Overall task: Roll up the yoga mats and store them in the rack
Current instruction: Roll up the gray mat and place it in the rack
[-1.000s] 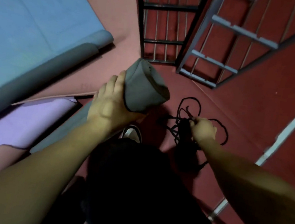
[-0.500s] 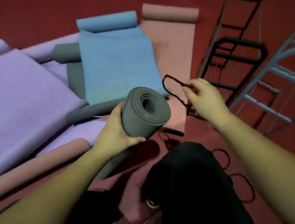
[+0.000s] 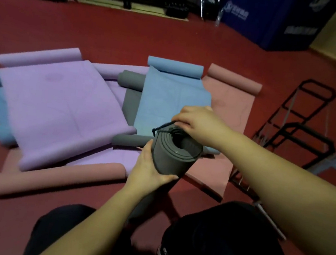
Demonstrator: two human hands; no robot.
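My left hand (image 3: 149, 170) grips the rolled grey mat (image 3: 173, 155); my right hand (image 3: 200, 121) pinches a black band (image 3: 164, 128) at its top edge.

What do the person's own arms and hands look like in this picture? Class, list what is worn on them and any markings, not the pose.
Both forearms are bare to the frame's edge: no sleeves show. The left hand and the right hand wear no gloves, and no watch, ring, bracelet or marking shows on them. The dim, slightly blurred picture could hide small details. Dark trousers cover the legs below.
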